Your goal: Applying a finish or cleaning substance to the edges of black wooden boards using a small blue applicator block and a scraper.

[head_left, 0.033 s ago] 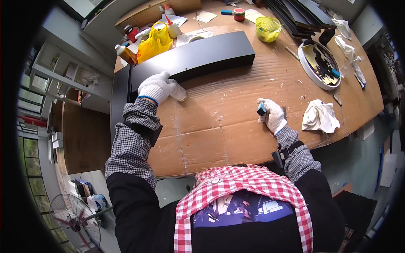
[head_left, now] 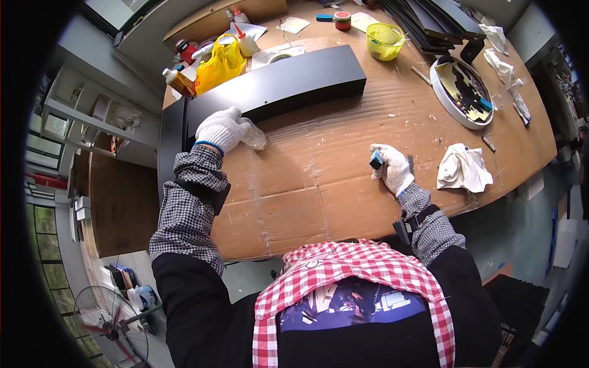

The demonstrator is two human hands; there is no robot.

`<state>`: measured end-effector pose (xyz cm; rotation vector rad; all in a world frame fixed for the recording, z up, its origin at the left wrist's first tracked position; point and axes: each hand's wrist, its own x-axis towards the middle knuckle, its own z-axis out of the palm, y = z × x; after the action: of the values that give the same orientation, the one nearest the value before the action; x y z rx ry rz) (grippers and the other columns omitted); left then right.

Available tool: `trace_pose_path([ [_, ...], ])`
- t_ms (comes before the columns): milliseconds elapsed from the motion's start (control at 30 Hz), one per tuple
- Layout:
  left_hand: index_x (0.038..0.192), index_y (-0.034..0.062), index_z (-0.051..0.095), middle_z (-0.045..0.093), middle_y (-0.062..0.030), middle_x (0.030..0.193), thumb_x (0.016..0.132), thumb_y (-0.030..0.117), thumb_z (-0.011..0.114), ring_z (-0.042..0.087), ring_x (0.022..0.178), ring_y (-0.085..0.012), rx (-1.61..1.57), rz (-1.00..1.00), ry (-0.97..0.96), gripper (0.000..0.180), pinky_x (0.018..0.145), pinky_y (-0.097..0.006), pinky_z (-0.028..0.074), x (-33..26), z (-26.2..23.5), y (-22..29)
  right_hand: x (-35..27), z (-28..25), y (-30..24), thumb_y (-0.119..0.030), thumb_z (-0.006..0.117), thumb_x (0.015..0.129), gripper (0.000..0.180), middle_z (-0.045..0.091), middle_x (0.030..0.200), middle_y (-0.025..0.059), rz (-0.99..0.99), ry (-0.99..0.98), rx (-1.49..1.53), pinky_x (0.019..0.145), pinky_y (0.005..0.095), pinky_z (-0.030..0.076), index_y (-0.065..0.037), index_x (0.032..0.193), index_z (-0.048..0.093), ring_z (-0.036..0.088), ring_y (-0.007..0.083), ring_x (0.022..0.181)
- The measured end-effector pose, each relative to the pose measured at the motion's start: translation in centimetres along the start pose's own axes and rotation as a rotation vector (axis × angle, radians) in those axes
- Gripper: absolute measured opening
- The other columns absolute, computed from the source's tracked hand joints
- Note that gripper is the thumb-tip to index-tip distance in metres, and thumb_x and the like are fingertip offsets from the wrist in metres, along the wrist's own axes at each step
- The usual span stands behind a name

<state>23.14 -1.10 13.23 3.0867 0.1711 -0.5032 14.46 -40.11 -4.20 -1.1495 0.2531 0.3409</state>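
Observation:
My left hand, in a white glove, lies at the near left end of a long black panel that rests on the cardboard-covered table. It grips a pale translucent object that pokes out to the right of the glove; what it is I cannot tell. My right hand, also gloved, hovers low over the cardboard nearer to me and holds a small blue block between its fingers. A thin dark piece lies just right of that hand.
A crumpled white rag lies right of my right hand. Behind it sits a round white tray. At the back are a yellow bowl, a yellow bag, bottles, a tape roll and stacked black panels. A fan stands on the floor at left.

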Motion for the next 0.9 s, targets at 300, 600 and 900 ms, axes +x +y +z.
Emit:
trace_pose_path([
  [300, 0.107, 0.0031, 0.068, 0.068, -0.0094, 0.092, 0.086, 0.037, 0.071, 0.065, 0.086, -0.0186, -0.370, 0.437, 0.070, 0.040, 0.079, -0.031, 0.052, 1.3, -4.3, 13.3, -0.4, -0.4, -1.0, -0.015, 0.053, 0.092, 0.032, 0.065, 0.086, 0.0068, -0.041, -0.092, -0.253, 0.051, 0.0252, 0.053, 0.001, 0.118, 0.065, 0.061, 0.0146, 0.057],
  [600, 0.104, 0.0065, 0.069, 0.070, -0.0135, 0.102, 0.087, 0.049, 0.063, 0.067, 0.097, -0.0257, -0.437, 0.579, 0.123, 0.046, 0.085, -0.036, 0.051, 7.7, -3.1, 32.3, -0.2, -0.2, -0.8, -0.014, 0.056, 0.093, 0.031, 0.062, 0.081, 0.0048, 0.093, -0.154, -0.144, 0.050, 0.0236, 0.052, 0.002, 0.120, 0.063, 0.060, 0.0119, 0.057],
  [900, 0.123, 0.0058, 0.063, 0.069, -0.0167, 0.115, 0.087, 0.051, 0.065, 0.066, 0.110, -0.0289, -0.449, 0.621, 0.067, 0.058, 0.094, -0.037, 0.050, 9.5, -2.0, 36.6, -0.1, 0.9, -1.6, -0.012, 0.053, 0.092, 0.042, 0.059, 0.081, 0.0034, 0.139, -0.141, -0.205, 0.051, 0.0227, 0.052, 0.003, 0.131, 0.056, 0.058, 0.0098, 0.059],
])
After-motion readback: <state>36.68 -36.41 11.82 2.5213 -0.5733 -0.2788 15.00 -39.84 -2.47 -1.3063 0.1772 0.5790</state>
